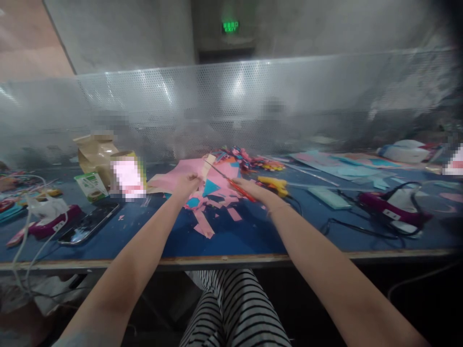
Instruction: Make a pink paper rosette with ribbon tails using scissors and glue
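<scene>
1. Here, the left hand [191, 183] is closed, and it seems to pinch the lower end of a cream paper strip [207, 166] above the pink paper sheet [177, 172].
2. The right hand [249, 189] grips the orange-handled scissors [241, 189]; the blades point forward and to the left, toward this strip. Whether the blades are apart, I cannot tell, because they are blurred.
3. The strip is between the two hands, over the middle of the blue surface [224, 243]. If the left fingers come too near to the blades, a cut in the skin is possible.
4. The strip looks thin, so a loose pinch could let it bend, and the cut edge might become crooked.
5. The blue paper triangle [211, 187] and the pink paper scraps [203, 225] lie close below; a good piece could be mixed among them.
6. Just beside the right hand is a yellow glue gun [273, 185]; if it is hot, a careless elbow or wrist may touch it.
</scene>
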